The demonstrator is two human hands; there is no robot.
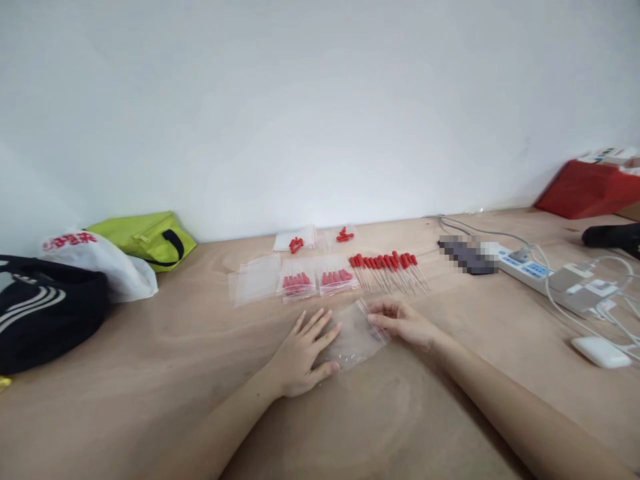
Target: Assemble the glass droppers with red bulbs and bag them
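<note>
A clear zip bag (350,340) lies on the table between my hands, its zip edge toward the right. My left hand (305,353) rests flat on its left end with the fingers spread. At the zip edge, my right hand (397,320) pinches the bag between thumb and fingers. Just beyond lie several thin sticks with red tips (385,263), fanned in a row. Left of them are two zip bags, one (299,283) beside the other (336,279), each holding several red-tipped pieces. Farther left is a stack of flat clear bags (255,280).
Small red pieces (296,245) lie on bags near the wall, with more red pieces (345,235) to their right. A power strip (525,267) with cables and a white charger (601,351) occupies the right. A yellow-green bag (145,237), white plastic bag (110,267) and black bag (55,320) stand left.
</note>
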